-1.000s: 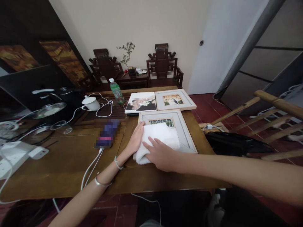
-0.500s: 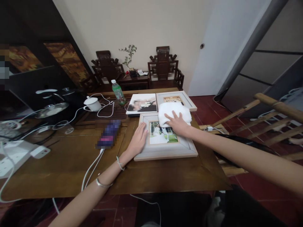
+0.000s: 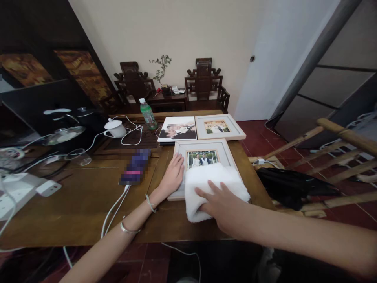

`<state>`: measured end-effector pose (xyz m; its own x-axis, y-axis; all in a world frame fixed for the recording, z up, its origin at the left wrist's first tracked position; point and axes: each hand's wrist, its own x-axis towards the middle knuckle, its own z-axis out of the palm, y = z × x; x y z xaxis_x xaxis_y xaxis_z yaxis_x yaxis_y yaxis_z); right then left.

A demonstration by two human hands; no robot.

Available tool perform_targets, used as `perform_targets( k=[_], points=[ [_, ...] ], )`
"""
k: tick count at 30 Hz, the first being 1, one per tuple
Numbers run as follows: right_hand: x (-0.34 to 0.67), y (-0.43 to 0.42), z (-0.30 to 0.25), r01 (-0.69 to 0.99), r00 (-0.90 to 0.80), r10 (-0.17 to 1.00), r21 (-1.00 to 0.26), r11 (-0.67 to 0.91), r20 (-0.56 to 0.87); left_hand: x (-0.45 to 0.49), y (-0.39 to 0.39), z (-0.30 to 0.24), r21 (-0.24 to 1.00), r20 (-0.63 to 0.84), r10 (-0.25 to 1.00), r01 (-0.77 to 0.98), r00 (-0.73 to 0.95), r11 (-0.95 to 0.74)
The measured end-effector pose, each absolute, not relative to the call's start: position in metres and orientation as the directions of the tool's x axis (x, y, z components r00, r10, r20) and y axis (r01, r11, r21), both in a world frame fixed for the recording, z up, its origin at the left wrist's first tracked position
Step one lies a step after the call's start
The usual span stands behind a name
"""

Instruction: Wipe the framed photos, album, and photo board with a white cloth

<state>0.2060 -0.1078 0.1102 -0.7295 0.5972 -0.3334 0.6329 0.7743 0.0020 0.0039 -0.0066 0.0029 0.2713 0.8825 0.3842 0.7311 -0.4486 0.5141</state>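
Observation:
A light wooden picture frame (image 3: 178, 147) with a wedding photo lies flat on the table in front of me. My left hand (image 3: 173, 175) rests on its left border, fingers stretched out flat along the edge. My right hand (image 3: 222, 204) grips a folded white towel (image 3: 213, 177), fingers apart on top and the thumb side tucked into its near fold. The towel covers the lower right part of the frame and hangs over its near edge. It hides the lower half of the photo.
Behind are a second framed photo (image 3: 235, 131) and a white-edged photo panel (image 3: 178, 133). A phone (image 3: 135, 167) on a cable, a green bottle (image 3: 148, 114), a lidded white cup (image 3: 114, 128), a plastic cup (image 3: 81, 158) and a power strip (image 3: 17, 196) stand left. A bamboo chair (image 3: 338, 131) is right.
My right hand has drawn the towel toward me, from the frame's far right corner down over its near edge. The far framed photo is uncovered. My left hand has stayed in place.

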Motion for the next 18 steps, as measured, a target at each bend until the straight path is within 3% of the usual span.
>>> perform_targets(
  k=[10, 18],
  points=[
    [0.176, -0.029, 0.082, 0.608, -0.760, 0.623, 0.137, 0.782, -0.184, 0.006, -0.007, 0.004, 0.732, 0.336, 0.938, 0.604, 0.083, -0.316],
    [0.204, 0.062, 0.083, 0.754, -0.618, 0.786, 0.298, 0.585, 0.021, 0.002, -0.006, 0.001, 0.542, 0.392, 0.884, 0.713, 0.255, -0.445]
  ],
)
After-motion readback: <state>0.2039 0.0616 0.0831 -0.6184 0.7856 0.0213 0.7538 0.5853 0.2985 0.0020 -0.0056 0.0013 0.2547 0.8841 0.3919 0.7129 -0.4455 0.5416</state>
